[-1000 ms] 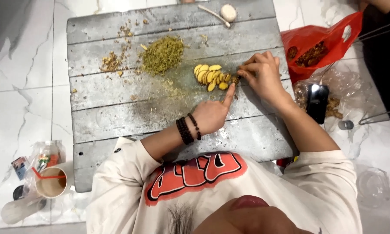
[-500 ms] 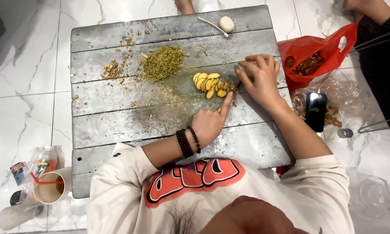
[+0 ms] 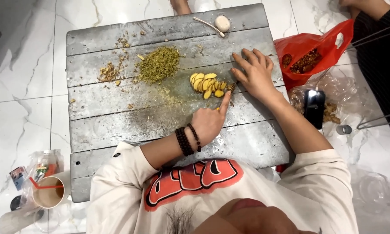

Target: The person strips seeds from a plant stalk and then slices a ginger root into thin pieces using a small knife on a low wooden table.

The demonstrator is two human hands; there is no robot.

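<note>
My left hand (image 3: 208, 123), with dark bead bracelets on the wrist, is curled on the grey wooden board (image 3: 130, 125), its index finger stretched toward a small pile of yellow slices (image 3: 205, 83). It seems to grip a thin knife (image 3: 232, 87), seen edge-on and mostly hidden, just right of the slices. Beside the knife's far end, my right hand (image 3: 255, 73) lies flat on the board with fingers spread. A heap of finely chopped green-yellow bits (image 3: 159, 64) sits left of the slices.
Brown scraps (image 3: 108, 71) lie at the board's left. A garlic bulb (image 3: 222, 23) and a pale stick rest at the far edge. A red bag (image 3: 318, 47), a black phone (image 3: 314, 107) and clear plastic lie on the right. A cup with a straw (image 3: 47, 195) stands at the near left.
My right hand has flattened, fingers now spread on the board instead of curled over the slices. My left hand has stayed in place with its index finger out.
</note>
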